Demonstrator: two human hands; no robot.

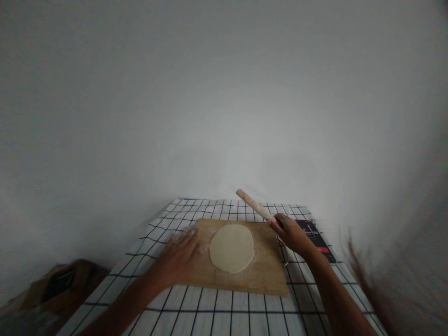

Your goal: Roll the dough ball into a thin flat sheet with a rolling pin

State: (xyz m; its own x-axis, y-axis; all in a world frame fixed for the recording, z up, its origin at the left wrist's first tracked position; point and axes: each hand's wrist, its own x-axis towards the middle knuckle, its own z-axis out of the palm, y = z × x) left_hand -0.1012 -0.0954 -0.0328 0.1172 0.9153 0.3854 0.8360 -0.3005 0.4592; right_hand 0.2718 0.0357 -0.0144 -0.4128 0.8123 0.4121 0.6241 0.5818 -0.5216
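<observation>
In the head view, the one I have of this table, a pale round of dough (231, 248) lies flat near the middle of a wooden board (266, 273), its outline slightly uneven. Whitish traces mark the wood around it. The right hand (289, 232) is wrapped around the near end of a slim, light rolling pin (252, 203), above the far right part of the board. The pin slants away toward the far left, its free end reaching past the board's far edge, and it is apart from the dough.

From where I stand, the left hand (180, 254) is blurred; it grasps nothing that I can see, its fingers stretched out over the left side of the board, just beside the dough. I cannot tell whether the palm touches the wood.

Past the right wrist, a dark phone (317, 239) lies on the cloth, a red bar showing near its closer end. A thin, light loop (286, 256) sits by the board's right edge. White cloth (227, 305) with black grid lines covers the table, and a plain grey wall (224, 93) rises behind. Low at the left is a brown object (65, 280), too dim to make out.
</observation>
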